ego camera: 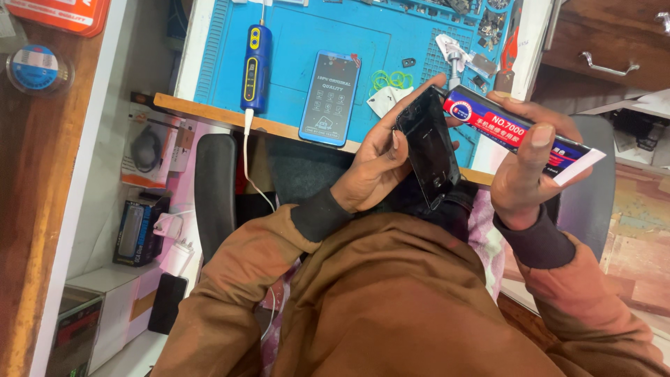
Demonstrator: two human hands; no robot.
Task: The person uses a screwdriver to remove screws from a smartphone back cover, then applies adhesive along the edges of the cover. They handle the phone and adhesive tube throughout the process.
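My left hand (377,164) grips a dark phone body (429,150), held tilted on its edge above my lap. My right hand (527,164) holds a tube of adhesive (513,129), red, white and blue, with its nozzle end touching the top edge of the phone body. Both sleeves are brown with dark cuffs. On the blue work mat (293,49) beyond my hands lies a phone screen with a blue protective film (329,98), face up.
A blue and yellow powered tool (255,66) with a white cable lies on the mat. Small parts, green rings (391,78) and metal pieces sit at the mat's right. A black chair arm (215,195) is at my left, boxes on a shelf below, wooden drawers at right.
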